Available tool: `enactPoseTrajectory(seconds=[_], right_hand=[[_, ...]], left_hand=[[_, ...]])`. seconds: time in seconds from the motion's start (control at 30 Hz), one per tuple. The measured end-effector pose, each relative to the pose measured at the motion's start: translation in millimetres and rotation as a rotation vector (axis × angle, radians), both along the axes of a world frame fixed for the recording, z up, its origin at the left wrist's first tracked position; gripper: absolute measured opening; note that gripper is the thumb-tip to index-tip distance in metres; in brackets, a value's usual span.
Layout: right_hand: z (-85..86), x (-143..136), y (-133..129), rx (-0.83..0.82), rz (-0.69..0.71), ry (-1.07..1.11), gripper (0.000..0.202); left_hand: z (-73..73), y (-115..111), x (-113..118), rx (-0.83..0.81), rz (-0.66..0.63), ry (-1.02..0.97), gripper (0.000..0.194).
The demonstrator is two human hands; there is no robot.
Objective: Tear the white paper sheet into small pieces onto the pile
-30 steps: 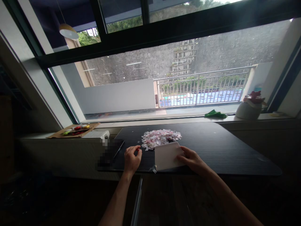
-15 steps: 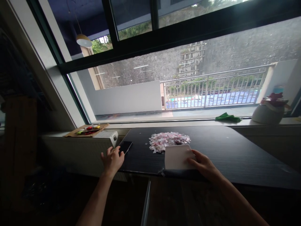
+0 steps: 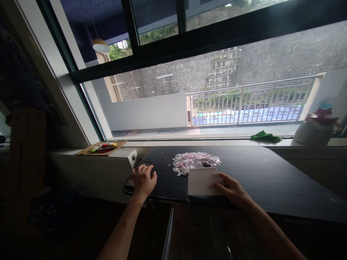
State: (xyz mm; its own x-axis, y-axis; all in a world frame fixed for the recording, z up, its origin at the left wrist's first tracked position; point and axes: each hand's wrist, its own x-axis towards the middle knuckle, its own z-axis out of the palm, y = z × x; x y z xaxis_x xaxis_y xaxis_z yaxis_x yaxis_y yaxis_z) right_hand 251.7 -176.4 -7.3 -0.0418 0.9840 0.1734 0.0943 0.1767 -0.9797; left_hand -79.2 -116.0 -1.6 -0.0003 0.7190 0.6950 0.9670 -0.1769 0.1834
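Note:
A pale, flat, card-like sheet [image 3: 203,181] with rounded corners stands tilted at the near edge of the dark table. My right hand [image 3: 230,187] grips its right side, thumb in front. Just behind it lies a heap of small pink and white paper scraps [image 3: 193,161]. Over the table's left end hovers my left hand [image 3: 145,180], its fingers spread and holding nothing. Beneath and behind those fingers is a dark phone-like slab [image 3: 149,163], mostly hidden; I cannot tell whether the hand touches it.
The dark table [image 3: 257,180] meets the window sill. On the sill are a green cloth [image 3: 265,137] and a white rounded pot [image 3: 313,131]. To the left, a radiator [image 3: 94,168] stands beside the table, with a brown board [image 3: 88,148] bearing colourful pieces above it.
My left hand has moved right and slightly inward, now covering most of the phone-like slab. My right hand and the pale sheet have barely shifted. The view has turned slightly.

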Motion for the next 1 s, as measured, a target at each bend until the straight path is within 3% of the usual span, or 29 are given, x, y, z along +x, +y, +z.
enactPoseTrajectory(seconds=[0.1,0.2,0.47,0.73,0.9,1.0], right_hand=[[0.2,-1.1,0.3,0.004,0.027,-0.036,0.041],[-0.5,-3.7,0.3,-0.005,0.072,-0.059,0.040],[1.0,-3.6,-1.6,-0.035,0.099,0.020,0.046],[-8.1,-0.9,-1.2,0.027,-0.061,0.093,0.041],[-7.4,5.5,17.6,0.083,-0.465,0.037,0.036],[-7.0,3.9,29.0,0.139,-0.492,-0.044,0.033]], left_hand=[[-8.7,3.9,29.9,-0.060,-0.124,-0.007,0.022],[-17.0,6.5,48.6,-0.143,-0.146,-0.049,0.020],[-20.2,2.8,48.6,-0.206,-0.171,-0.050,0.018],[-17.9,-5.3,55.7,-0.269,-0.107,-0.001,0.020],[-19.5,-7.2,55.2,-0.218,-0.123,-0.025,0.018],[-21.2,-6.5,53.0,-0.172,-0.134,-0.025,0.018]])
